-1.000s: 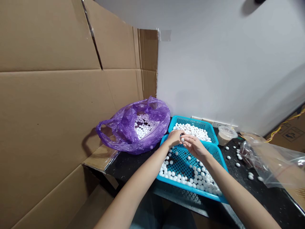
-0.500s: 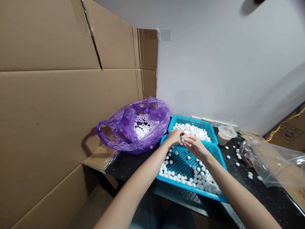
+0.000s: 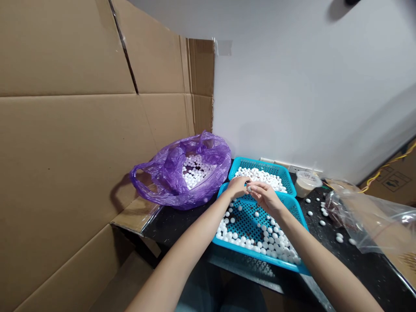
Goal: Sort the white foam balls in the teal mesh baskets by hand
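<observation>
My left hand (image 3: 237,187) and my right hand (image 3: 264,197) meet above the far rim of a front blue plastic mesh tray (image 3: 256,255), with a small white foam ball (image 3: 249,188) pinched between their fingertips. Loose foam balls (image 3: 266,238) lie in that tray, mostly along its near side. Just beyond my hands, a second blue mesh tray (image 3: 261,164) holds a dense layer of white balls (image 3: 261,177). To the left, a purple plastic bag (image 3: 208,149) lies open, full of similar balls (image 3: 195,171).
Cardboard sheets (image 3: 81,130) stand along the left, and a white wall (image 3: 292,95) rises behind. On the black table (image 3: 360,268) to the right are a plastic tub (image 3: 305,184), scattered foam balls (image 3: 339,238) and a clear plastic bag (image 3: 373,221).
My hands stay together at the tray rim, with only small finger movement around the ball. The whole scene shifts slightly in view.
</observation>
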`<act>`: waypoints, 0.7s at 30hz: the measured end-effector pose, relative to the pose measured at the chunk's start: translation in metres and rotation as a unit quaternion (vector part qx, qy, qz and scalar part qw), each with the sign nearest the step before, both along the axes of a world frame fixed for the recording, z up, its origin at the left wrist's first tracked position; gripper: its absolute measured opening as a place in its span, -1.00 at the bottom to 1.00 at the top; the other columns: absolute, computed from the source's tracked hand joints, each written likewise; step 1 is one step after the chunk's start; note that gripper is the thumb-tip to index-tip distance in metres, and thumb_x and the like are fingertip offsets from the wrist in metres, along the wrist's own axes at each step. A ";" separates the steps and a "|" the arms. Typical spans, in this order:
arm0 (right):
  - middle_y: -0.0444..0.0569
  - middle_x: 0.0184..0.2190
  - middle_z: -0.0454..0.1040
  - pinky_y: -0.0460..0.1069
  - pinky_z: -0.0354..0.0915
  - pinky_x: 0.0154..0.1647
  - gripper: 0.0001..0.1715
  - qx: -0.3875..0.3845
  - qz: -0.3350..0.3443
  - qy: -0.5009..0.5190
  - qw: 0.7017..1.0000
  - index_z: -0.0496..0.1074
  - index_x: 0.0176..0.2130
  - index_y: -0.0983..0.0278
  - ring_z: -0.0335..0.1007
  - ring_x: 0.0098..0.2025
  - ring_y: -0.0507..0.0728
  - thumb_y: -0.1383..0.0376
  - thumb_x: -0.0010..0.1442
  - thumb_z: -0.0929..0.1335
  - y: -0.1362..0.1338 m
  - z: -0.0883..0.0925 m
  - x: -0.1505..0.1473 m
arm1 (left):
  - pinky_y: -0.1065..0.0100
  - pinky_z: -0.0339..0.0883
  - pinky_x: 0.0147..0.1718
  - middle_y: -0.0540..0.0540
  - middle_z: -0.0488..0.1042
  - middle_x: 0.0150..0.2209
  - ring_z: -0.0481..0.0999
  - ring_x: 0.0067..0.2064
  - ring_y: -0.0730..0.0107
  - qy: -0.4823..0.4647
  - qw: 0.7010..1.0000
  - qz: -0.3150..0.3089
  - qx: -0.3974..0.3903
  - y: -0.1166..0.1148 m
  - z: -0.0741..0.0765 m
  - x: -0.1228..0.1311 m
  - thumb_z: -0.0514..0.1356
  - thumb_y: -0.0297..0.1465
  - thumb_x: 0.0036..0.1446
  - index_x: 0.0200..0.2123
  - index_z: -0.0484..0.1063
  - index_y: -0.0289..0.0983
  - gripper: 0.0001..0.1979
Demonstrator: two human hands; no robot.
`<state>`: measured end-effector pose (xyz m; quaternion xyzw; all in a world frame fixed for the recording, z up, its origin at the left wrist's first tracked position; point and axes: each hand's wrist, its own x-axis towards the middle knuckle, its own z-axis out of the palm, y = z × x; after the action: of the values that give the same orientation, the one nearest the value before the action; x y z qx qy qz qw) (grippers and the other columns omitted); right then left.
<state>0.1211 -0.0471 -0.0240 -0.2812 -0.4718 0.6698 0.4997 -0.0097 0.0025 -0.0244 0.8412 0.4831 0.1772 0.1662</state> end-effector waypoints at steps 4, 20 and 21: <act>-0.12 -0.49 0.48 -0.18 0.35 -0.31 -0.76 0.007 -0.075 0.050 0.996 0.48 -0.41 0.31 0.42 -0.39 -0.02 0.28 -0.18 0.46 0.009 0.002 0.007 | 0.35 0.24 -0.23 -0.08 0.47 -0.23 0.41 -0.21 0.28 -0.007 1.000 0.023 0.018 0.004 -0.006 0.002 0.01 -0.29 0.02 -0.29 0.43 -0.27 -0.73; 0.05 -0.31 0.44 0.04 0.36 -0.17 -0.48 0.012 -0.395 -0.078 0.915 0.42 -0.24 0.39 0.40 -0.22 0.15 0.12 -0.18 0.43 0.038 -0.018 0.046 | 0.38 0.22 -0.21 -0.01 0.49 -0.26 0.41 -0.21 0.36 -0.032 0.998 0.019 0.042 0.005 -0.010 0.004 0.00 -0.25 0.07 -0.30 0.44 -0.23 -0.72; 0.09 -0.19 0.41 0.05 0.35 -0.15 -0.45 0.028 -0.399 -0.101 0.911 0.41 -0.19 0.38 0.37 -0.15 0.17 0.10 -0.15 0.41 0.039 -0.019 0.047 | 0.38 0.23 -0.21 -0.01 0.49 -0.26 0.42 -0.21 0.36 -0.033 0.998 0.019 0.044 0.005 -0.010 0.004 0.00 -0.24 0.08 -0.30 0.44 -0.23 -0.72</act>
<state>0.1678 -0.0078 -0.0434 -0.4983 -0.3865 0.3694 0.6825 -0.0055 0.0079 -0.0345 0.8319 0.4853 0.2286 0.1417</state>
